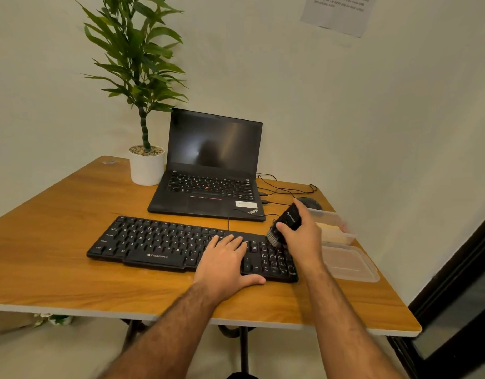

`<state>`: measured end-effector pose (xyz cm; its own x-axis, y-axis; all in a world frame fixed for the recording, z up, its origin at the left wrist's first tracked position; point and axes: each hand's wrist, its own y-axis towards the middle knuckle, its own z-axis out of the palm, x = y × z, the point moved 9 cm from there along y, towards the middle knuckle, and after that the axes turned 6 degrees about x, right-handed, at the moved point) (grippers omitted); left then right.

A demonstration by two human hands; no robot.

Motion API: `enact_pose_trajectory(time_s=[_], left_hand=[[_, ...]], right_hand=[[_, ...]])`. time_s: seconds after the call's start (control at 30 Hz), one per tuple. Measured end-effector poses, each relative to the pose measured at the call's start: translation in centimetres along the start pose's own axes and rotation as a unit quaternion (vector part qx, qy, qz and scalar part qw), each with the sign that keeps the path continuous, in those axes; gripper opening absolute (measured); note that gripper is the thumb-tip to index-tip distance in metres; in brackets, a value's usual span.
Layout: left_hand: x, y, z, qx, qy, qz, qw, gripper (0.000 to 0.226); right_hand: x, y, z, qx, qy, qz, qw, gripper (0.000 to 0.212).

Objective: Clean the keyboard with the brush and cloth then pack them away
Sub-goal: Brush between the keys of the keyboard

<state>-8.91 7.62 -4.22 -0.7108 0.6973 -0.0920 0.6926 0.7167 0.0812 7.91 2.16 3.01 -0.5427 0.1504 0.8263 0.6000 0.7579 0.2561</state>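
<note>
Printed in white on the near edge of the keyboard (192,246), below the space bar: "ZEBRONICS", with a small logo before it. White legends on its keys, a few legible: "Ctrl" at the near left corner, "Alt" on either side of the space bar, single letters on the main rows. On the laptop (211,187), near right corner of the palm rest: "ThinkPad", set at a slant. On the black body of the brush (286,222): a white brand mark, too blurred to spell out. On the paper sheet (339,12) on the far right wall: several lines of print, unreadable.
</note>
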Motion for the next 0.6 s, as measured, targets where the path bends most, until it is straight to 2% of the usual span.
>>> enact_pose_trajectory(time_s=[0.23, 0.4, 0.6], left_hand=[[0.2, 0.1, 0.1, -0.001, -0.012, 0.001, 1.000, 0.108], [0.2, 0.2, 0.2, 0.001, -0.015, 0.004, 1.000, 0.106], [0.1, 0.2, 0.2, -0.001, -0.020, 0.010, 1.000, 0.103]], right_hand=[[2.3, 1.1, 3.5, 0.033, -0.106, -0.032, 0.993, 0.075], [2.0, 0.5, 3.1, 0.035, -0.130, -0.008, 0.991, 0.077], [2.7, -1.1, 3.0, 0.049, -0.170, -0.021, 0.984, 0.074]])
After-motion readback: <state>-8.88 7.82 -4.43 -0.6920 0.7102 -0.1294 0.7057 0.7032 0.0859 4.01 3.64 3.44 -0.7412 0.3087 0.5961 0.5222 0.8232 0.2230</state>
